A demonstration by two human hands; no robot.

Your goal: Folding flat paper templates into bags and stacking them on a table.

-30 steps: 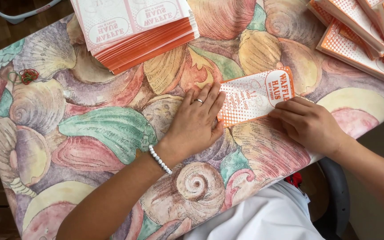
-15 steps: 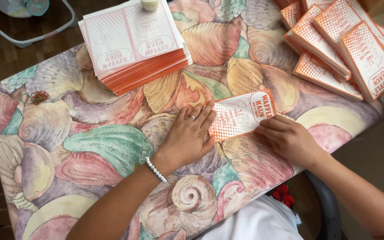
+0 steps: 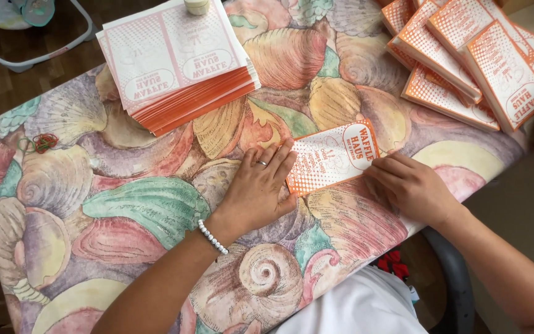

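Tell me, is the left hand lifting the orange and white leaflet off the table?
No. The left hand lies flat, pressing the leaflet's edge onto the shell-patterned tablecloth.

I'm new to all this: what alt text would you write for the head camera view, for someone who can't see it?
Two bare hands, left hand and right hand, press an orange-and-white paper sleeve flat on a seashell-patterned tablecloth. A stack of flat printed sheets lies at the far edge, and a pile of folded sleeves sits to the right.
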